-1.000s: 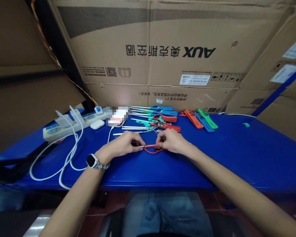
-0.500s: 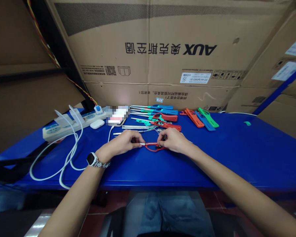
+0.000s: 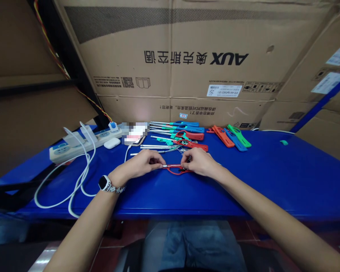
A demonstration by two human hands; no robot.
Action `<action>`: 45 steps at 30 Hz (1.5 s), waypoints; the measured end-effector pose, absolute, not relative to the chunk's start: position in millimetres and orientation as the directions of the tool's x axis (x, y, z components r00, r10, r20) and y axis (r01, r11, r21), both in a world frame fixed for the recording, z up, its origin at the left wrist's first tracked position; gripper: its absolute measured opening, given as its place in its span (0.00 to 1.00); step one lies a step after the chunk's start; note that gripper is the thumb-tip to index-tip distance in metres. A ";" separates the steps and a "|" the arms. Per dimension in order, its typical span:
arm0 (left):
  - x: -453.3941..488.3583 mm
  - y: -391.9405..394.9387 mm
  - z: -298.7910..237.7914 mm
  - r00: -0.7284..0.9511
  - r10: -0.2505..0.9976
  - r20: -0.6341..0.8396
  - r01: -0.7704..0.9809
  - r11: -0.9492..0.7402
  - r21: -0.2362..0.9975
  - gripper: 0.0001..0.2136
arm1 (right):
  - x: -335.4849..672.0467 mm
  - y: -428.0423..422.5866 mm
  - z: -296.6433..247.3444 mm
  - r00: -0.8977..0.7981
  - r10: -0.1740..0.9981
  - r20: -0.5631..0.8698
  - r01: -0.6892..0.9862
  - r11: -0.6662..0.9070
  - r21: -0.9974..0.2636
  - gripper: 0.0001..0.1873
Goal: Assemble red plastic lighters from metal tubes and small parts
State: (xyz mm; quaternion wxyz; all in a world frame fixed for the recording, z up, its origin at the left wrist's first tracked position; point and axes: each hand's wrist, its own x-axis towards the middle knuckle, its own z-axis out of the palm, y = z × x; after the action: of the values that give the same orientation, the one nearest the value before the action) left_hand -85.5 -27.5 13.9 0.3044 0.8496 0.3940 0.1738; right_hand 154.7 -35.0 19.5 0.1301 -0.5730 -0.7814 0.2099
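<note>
My left hand (image 3: 147,162) is closed in a pinch on the metal tube end of a red long-neck lighter casing (image 3: 174,172). At the handle end of the same casing, my right hand (image 3: 200,162) has its fingers pressed together, covering most of that part. A small dark piece shows under the right fingertips; its kind is too small to tell. Just beyond the hands lie loose metal tubes (image 3: 153,146) and thin wires. Behind them, long-neck lighters with blue handles (image 3: 189,129) and red handles (image 3: 195,146) lie in a row.
Orange, blue and green casings (image 3: 239,136) lie at the back right of the blue table (image 3: 272,173). At left are a power strip (image 3: 73,148), white cables (image 3: 82,177), an earbud case (image 3: 112,142) and a phone (image 3: 136,138). Large cardboard (image 3: 187,79) stands behind.
Both hands stay on the red casing in nearly the same place. Only a slight shift of the whole view shows.
</note>
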 end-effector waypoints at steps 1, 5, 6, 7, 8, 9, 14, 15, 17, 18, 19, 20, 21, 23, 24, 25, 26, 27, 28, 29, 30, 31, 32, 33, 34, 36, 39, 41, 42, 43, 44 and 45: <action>-84.8 -27.3 13.6 0.628 0.776 0.060 0.562 -0.507 0.654 0.08 | 154.8 -35.2 19.6 -0.310 0.950 -0.037 0.841 0.255 -0.477 0.05; -83.8 -25.0 10.1 0.623 0.779 0.074 0.564 -0.513 0.647 0.05 | 154.9 -35.2 20.4 -0.306 0.950 -0.057 0.845 0.244 -0.476 0.06; -84.0 -24.3 8.9 0.618 0.782 0.074 0.569 -0.511 0.645 0.05 | 154.8 -35.1 20.5 -0.305 0.950 -0.061 0.846 0.242 -0.475 0.06; -84.3 -23.6 7.7 0.613 0.787 0.074 0.573 -0.508 0.643 0.05 | 154.8 -35.0 20.6 -0.306 0.950 -0.061 0.847 0.242 -0.473 0.05; -84.7 -23.1 6.8 0.609 0.790 0.074 0.576 -0.504 0.644 0.04 | 154.7 -35.0 20.5 -0.306 0.950 -0.058 0.848 0.244 -0.471 0.05; -85.0 -22.9 6.1 0.607 0.791 0.073 0.575 -0.501 0.646 0.04 | 154.6 -34.9 20.4 -0.306 0.950 -0.053 0.848 0.247 -0.470 0.05; -82.8 -24.7 6.1 0.625 0.775 0.097 0.550 -0.524 0.650 0.06 | 154.5 -34.9 18.4 -0.303 0.952 -0.033 0.842 0.251 -0.477 0.07; -81.7 -25.1 6.2 0.630 0.769 0.108 0.545 -0.537 0.644 0.06 | 154.7 -34.8 17.7 -0.302 0.953 -0.029 0.841 0.252 -0.479 0.07; -79.1 -25.3 5.8 0.638 0.761 0.123 0.544 -0.557 0.627 0.08 | 155.5 -34.4 16.2 -0.298 0.954 -0.022 0.837 0.250 -0.487 0.06; -77.9 -24.9 5.3 0.637 0.761 0.124 0.548 -0.560 0.622 0.08 | 156.3 -34.0 15.3 -0.298 0.954 -0.020 0.834 0.250 -0.492 0.06; -76.8 -24.2 4.7 0.634 0.764 0.123 0.552 -0.558 0.620 0.08 | 157.2 -33.5 14.4 -0.298 0.955 -0.015 0.830 0.251 -0.498 0.05; -75.7 -23.2 3.9 0.629 0.768 0.120 0.556 -0.553 0.620 0.08 | 158.4 -32.8 13.3 -0.296 0.955 -0.006 0.825 0.253 -0.505 0.05; -74.8 -21.9 3.2 0.624 0.773 0.116 0.560 -0.546 0.623 0.08 | 159.9 -32.0 12.2 -0.300 0.954 0.003 0.816 0.259 -0.516 0.04; -73.2 -18.9 1.8 0.613 0.782 0.111 0.557 -0.528 0.641 0.07 | 163.8 -29.5 10.2 -0.323 0.946 0.021 0.785 0.280 -0.553 0.04; -72.4 -17.3 1.3 0.607 0.787 0.112 0.550 -0.518 0.655 0.06 | 166.2 -28.0 9.5 -0.337 0.941 0.034 0.761 0.294 -0.579 0.05; -71.8 -15.9 1.1 0.602 0.791 0.114 0.541 -0.508 0.670 0.07 | 168.9 -26.3 9.0 -0.348 0.936 0.050 0.735 0.305 -0.605 0.05; -71.3 -14.8 1.0 0.599 0.793 0.115 0.533 -0.501 0.682 0.07 | 171.9 -24.6 9.0 -0.351 0.934 0.068 0.712 0.314 -0.628 0.05; -70.8 -13.9 1.3 0.598 0.793 0.114 0.528 -0.496 0.689 0.09 | 175.2 -22.9 9.5 -0.348 0.933 0.093 0.693 0.323 -0.644 0.06; -70.5 -13.2 2.0 0.599 0.793 0.112 0.528 -0.496 0.689 0.09 | 178.7 -21.4 10.4 -0.340 0.933 0.120 0.681 0.332 -0.653 0.06; -70.1 -12.9 3.1 0.600 0.792 0.115 0.532 -0.502 0.682 0.10 | 182.3 -20.1 11.6 -0.333 0.932 0.145 0.675 0.343 -0.653 0.06; -69.7 -12.7 4.6 0.600 0.791 0.124 0.539 -0.513 0.668 0.10 | 185.7 -19.1 13.2 -0.325 0.932 0.163 0.679 0.350 -0.645 0.06; -69.2 -12.6 6.6 0.600 0.789 0.136 0.546 -0.527 0.651 0.11 | 188.9 -18.5 14.9 -0.315 0.932 0.178 0.690 0.353 -0.632 0.06; -68.5 -12.4 9.0 0.599 0.786 0.151 0.554 -0.543 0.632 0.11 | 191.6 -18.4 16.6 -0.299 0.935 0.190 0.708 0.351 -0.613 0.06; -67.6 -12.1 11.6 0.598 0.784 0.168 0.561 -0.559 0.611 0.11 | 193.6 -18.7 18.2 -0.278 0.940 0.197 0.732 0.340 -0.591 0.06; -66.5 -11.5 14.4 0.602 0.778 0.180 0.566 -0.575 0.590 0.11 | 195.0 -19.4 19.6 -0.253 0.947 0.199 0.759 0.322 -0.566 0.06; -63.8 -8.9 19.5 0.620 0.761 0.190 0.572 -0.605 0.554 0.10 | 195.4 -21.9 21.6 -0.217 0.956 0.197 0.804 0.289 -0.520 0.06; -60.8 0.6 23.4 0.633 0.751 0.187 0.593 -0.627 0.506 0.09 | 191.2 -26.2 22.3 -0.223 0.956 0.193 0.834 0.289 -0.470 0.06; -61.2 10.3 22.0 0.620 0.762 0.184 0.630 -0.624 0.463 0.08 | 186.2 -27.2 22.0 -0.248 0.948 0.198 0.843 0.312 -0.438 0.06; -62.4 15.6 20.1 0.611 0.769 0.189 0.649 -0.622 0.438 0.08 | 183.1 -26.8 21.9 -0.262 0.944 0.201 0.849 0.325 -0.416 0.06; -64.2 20.7 17.6 0.593 0.779 0.203 0.671 -0.617 0.411 0.07 | 179.6 -25.7 22.1 -0.278 0.939 0.204 0.857 0.338 -0.388 0.06; -66.3 25.2 14.7 0.569 0.791 0.224 0.693 -0.608 0.387 0.07 | 175.6 -23.7 22.5 -0.296 0.933 0.205 0.866 0.352 -0.356 0.07; -68.8 28.9 11.7 0.546 0.801 0.248 0.708 -0.598 0.375 0.07 | 171.3 -21.0 23.2 -0.316 0.926 0.206 0.873 0.369 -0.320 0.07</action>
State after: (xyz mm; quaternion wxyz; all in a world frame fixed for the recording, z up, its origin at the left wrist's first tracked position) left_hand -68.8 28.9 11.7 0.1159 0.8714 0.4329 0.1996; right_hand 171.3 -21.0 23.2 0.1791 -0.5568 -0.8077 0.0746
